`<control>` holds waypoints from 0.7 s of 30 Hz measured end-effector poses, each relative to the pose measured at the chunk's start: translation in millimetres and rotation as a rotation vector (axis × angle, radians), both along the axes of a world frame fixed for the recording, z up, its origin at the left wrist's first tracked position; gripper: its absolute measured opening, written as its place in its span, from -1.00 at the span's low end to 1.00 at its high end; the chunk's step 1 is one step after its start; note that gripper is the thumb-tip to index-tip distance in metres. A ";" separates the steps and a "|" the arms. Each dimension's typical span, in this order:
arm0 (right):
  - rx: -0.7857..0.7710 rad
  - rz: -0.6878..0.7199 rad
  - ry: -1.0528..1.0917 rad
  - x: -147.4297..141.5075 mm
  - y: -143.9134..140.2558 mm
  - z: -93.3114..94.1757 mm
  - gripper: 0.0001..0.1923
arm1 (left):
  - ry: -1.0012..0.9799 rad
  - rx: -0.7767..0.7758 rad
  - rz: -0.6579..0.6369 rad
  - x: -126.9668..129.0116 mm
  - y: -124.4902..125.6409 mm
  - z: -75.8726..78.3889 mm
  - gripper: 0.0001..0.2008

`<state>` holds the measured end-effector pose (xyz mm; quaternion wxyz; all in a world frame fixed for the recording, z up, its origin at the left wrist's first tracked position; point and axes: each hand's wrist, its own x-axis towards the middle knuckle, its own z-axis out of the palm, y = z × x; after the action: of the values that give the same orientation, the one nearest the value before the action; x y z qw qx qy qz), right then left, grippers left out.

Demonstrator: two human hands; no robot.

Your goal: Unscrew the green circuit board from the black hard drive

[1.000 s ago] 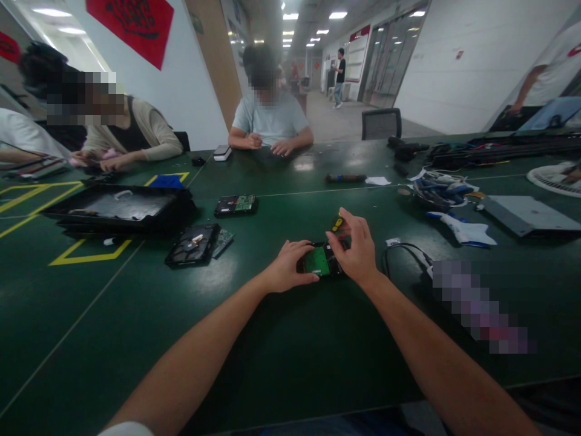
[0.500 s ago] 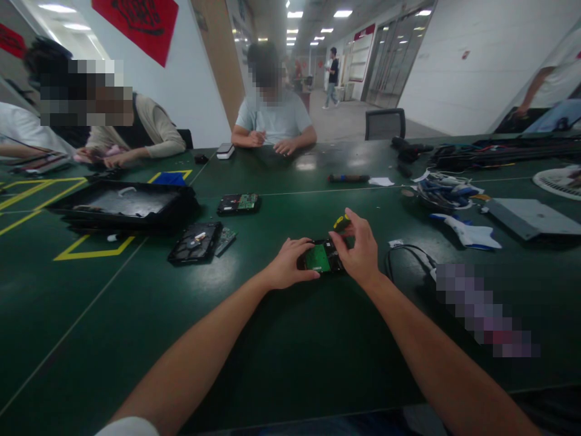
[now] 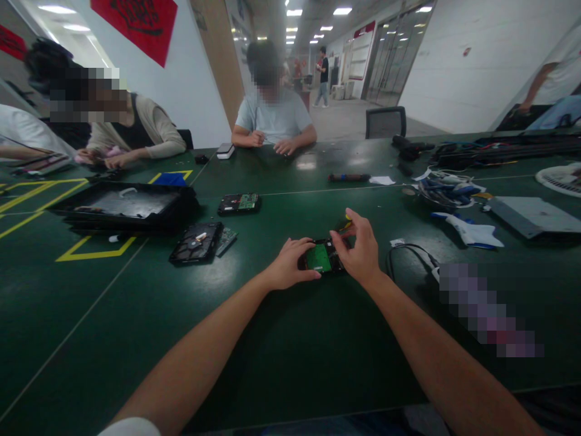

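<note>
Pinching a yellow-and-black handle (image 3: 347, 226), now more hidden, likely turning, the right hand (image 3: 362, 252) works at a black, green-boarded drive (image 3: 319, 258) the left hand (image 3: 290, 265) clamps.

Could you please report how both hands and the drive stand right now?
Left hand clasping black rectangular drive with green circuit board on green table. Right hand at its right end, holding small yellow-marked tool. Tool mostly hidden by that hand.

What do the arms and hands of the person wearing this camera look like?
The left hand and right hand are bare, with no gloves or watch showing. Both forearms are uncovered. A white sleeve edges the left arm; the right sleeve isn't visible.
</note>
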<state>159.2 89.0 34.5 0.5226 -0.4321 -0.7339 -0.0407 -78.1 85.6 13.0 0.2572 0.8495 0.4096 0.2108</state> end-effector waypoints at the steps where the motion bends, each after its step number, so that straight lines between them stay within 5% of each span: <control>1: -0.006 0.009 0.001 -0.4 0.1 -0.4 -0.34 | -0.001 0.000 0.001 0.1 -0.2 0.1 -0.17; 21: -0.012 0.013 0.011 -0.5 -0.9 -1.7 -0.35 | 0.005 -0.010 0.000 1.3 -1.7 1.9 -0.16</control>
<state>158.6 88.1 32.8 0.5242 -0.4307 -0.7340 -0.0304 -76.8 84.0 14.8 0.2606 0.8486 0.4114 0.2068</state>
